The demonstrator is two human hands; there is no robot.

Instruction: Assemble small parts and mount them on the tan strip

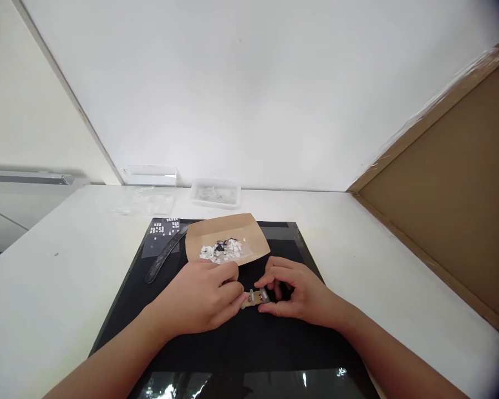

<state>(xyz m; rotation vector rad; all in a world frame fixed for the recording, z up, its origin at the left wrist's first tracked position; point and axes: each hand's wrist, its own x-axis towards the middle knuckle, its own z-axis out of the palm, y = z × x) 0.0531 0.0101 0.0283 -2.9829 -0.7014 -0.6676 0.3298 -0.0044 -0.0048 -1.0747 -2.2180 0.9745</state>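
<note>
Together, hands (pixel 205 296) (pixel 299 291) at small piece (pixel 256 297), black mat (pixel 274 346)

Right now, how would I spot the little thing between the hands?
Find the black mat on the white table. Near its middle, between the left hand and right hand, is a small tan piece; unlike the bigger brown tray behind it, it has pale bars.

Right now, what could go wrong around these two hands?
The small piece sits at the fingertips of the left hand and right hand, so it might slip or twist if pressed unevenly.

The left hand is close to the brown tray; a bump could scatter the loose white bits inside.
</note>
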